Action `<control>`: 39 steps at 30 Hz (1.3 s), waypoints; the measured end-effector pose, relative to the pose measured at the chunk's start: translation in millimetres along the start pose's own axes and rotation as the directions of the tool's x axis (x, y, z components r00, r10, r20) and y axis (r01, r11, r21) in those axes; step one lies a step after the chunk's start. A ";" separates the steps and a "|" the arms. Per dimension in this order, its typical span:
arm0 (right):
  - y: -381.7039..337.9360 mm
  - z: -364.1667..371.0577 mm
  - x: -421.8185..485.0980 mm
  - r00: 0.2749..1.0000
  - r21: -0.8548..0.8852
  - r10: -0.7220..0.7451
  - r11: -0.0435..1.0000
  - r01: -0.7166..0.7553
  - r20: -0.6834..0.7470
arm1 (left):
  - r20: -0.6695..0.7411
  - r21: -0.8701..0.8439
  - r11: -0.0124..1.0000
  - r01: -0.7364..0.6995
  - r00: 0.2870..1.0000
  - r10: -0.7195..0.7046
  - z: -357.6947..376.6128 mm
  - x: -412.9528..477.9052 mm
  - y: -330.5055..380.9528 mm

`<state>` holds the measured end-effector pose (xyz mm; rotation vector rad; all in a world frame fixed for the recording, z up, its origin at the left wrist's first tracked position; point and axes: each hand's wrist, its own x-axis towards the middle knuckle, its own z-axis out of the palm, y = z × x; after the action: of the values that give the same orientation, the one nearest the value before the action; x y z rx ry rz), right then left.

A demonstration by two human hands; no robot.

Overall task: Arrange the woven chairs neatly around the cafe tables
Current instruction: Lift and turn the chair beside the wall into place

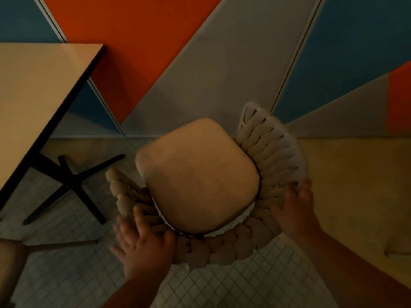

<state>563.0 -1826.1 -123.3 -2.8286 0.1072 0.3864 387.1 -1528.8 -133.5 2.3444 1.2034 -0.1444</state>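
Left hand (144, 243) spread flat and right hand (295, 210), its grip blurred beyond telling, on the near back rim of the woven chair (198, 174), whose open front faces far-left toward the desk (33, 96).

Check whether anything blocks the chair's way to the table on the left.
Nothing visible does. Only tiled floor lies between the chair and the table. The table's black cross base is nearest, one leg pointing toward the chair.
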 end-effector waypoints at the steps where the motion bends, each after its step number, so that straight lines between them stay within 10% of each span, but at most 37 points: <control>1: 1.1 1.0 -7.1 0.999 -0.059 -0.019 0.998 0.020 0.031 | 0.041 0.155 0.977 -0.147 0.989 0.142 -4.7 6.6 -7.0; 8: -9.1 -28.4 -3.5 0.934 -0.292 0.023 0.952 0.088 0.356 | 0.583 0.364 0.458 -0.811 0.582 0.567 -63.8 81.6 -5.3; 14: -20.6 -40.3 2.2 0.807 -0.567 -0.083 0.670 0.479 0.585 | 0.743 0.561 0.155 -0.813 0.577 0.339 -85.0 116.3 14.5; 39: -42.6 -52.0 40.2 0.737 -0.633 -0.134 0.425 0.647 0.662 | 0.480 0.516 0.473 -0.714 0.698 0.531 -49.5 62.6 -29.5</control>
<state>619.5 -1801.7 -74.8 -3.2796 -1.2375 1.4035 395.4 -1445.0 -121.1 3.1061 0.0266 -0.7075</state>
